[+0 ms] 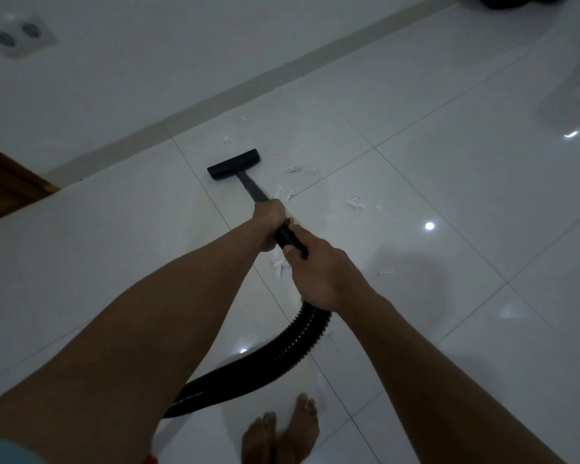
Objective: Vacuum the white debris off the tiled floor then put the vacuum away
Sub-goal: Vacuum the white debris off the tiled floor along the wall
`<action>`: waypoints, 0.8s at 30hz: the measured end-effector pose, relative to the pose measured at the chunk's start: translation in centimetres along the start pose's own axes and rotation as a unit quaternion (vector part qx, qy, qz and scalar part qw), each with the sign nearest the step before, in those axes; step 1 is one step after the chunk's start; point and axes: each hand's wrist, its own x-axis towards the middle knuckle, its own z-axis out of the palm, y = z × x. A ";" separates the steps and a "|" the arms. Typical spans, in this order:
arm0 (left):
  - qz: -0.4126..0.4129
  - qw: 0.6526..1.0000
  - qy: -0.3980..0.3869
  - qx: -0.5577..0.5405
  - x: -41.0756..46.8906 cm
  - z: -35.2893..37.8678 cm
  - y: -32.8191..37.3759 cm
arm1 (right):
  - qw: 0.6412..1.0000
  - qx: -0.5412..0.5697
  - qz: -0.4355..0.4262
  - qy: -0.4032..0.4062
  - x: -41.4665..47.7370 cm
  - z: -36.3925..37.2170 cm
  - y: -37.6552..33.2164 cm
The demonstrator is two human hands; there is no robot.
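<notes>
Floor (449, 195): glossy white tiles, with open room to your right and near side. The far-left side is bounded by a pale skirting strip (282, 75) and a wall (148, 61) running diagonally. The wall carries a double socket (21, 36), and a wooden edge (4, 185) stands at the left.

Vacuum head (233, 164): black, flat on the tile, near the skirting but apart from it. Its long bar lies roughly parallel to the skirting.

Wand (252, 187): dark tube, its long axis running from the head at the far left back toward you at the near right.

Your left hand (270, 219): fingers wrapped round the wand's near end.

Your right hand (318, 276): just behind the left, closed round the ribbed hose (282, 356). The hose curves below it and trails off to the near left.

White debris (357, 202): scraps scattered right of the wand, a few beyond the head toward the skirting, and a cluster beneath your two hands.

Your bare feet (282, 433): at the near edge, just right of the hose.
</notes>
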 end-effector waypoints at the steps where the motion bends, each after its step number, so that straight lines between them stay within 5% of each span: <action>1: -0.004 1.000 -0.003 0.000 -0.3 0.0 -0.1 | 1.000 0.002 0.001 0.002 -0.3 0.1 0.0; 24: -0.005 1.000 -0.022 0.014 -6.3 3.1 -6.2 | 1.000 0.016 0.018 -0.002 -7.8 -0.3 4.6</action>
